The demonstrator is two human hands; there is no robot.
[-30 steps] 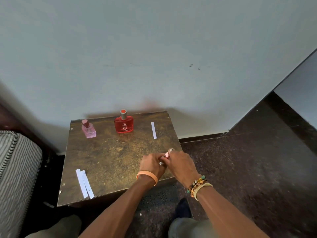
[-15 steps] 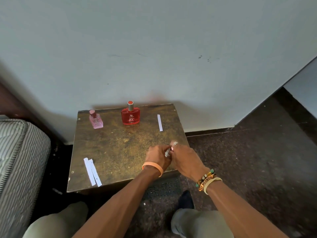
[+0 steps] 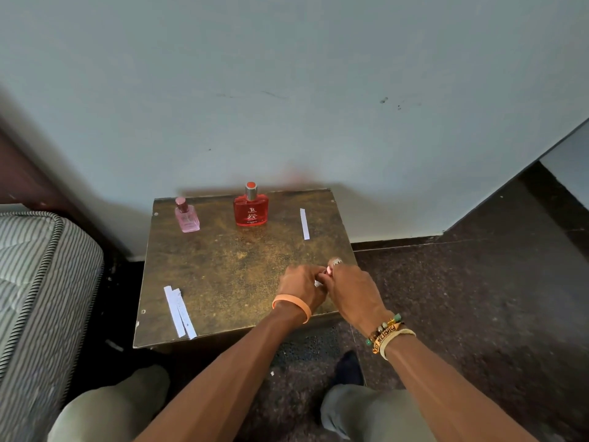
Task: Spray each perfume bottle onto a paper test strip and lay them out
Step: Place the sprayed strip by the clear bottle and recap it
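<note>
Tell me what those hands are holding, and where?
Right hand grips a small bottle by its body; left hand seemingly pinches a paper strip, mostly hidden.

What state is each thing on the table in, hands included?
pink bottle: upright, untouched, back left.
red bottle: upright, untouched, back centre.
single strip: flat, back right, alone.
two strips: flat, side by side, front left.
left hand: fingers curled, meeting the right hand at the front right edge.
right hand: curled over a small whitish item; grip hidden.
</note>
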